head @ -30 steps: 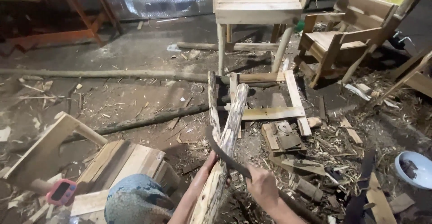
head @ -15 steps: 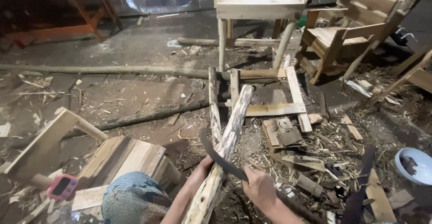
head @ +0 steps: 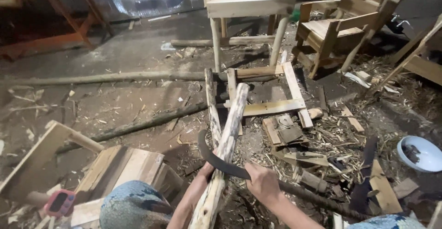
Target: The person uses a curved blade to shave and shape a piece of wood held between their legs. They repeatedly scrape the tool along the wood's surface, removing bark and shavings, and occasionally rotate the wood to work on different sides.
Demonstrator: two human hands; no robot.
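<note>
A long, partly peeled wooden pole (head: 229, 134) runs from my lap up toward the middle of the view, its far end resting on a low wooden frame (head: 276, 105). My left hand (head: 206, 171) is shut on the pole near its lower part. My right hand (head: 261, 182) grips the handle of a dark curved blade (head: 212, 159), whose hooked tip lies across the pole just above my left hand.
Bark strips and wood shavings (head: 322, 146) litter the ground on the right. A wooden box (head: 120, 169) sits at lower left, a small chair (head: 340, 31) and a stool (head: 251, 1) stand behind. A pale blue bowl (head: 420, 153) lies far right. Long poles (head: 106, 78) lie on the ground.
The curved blade has slid down the pole toward me, and my right hand has pulled closer with it. My left hand keeps its hold on the pole.
</note>
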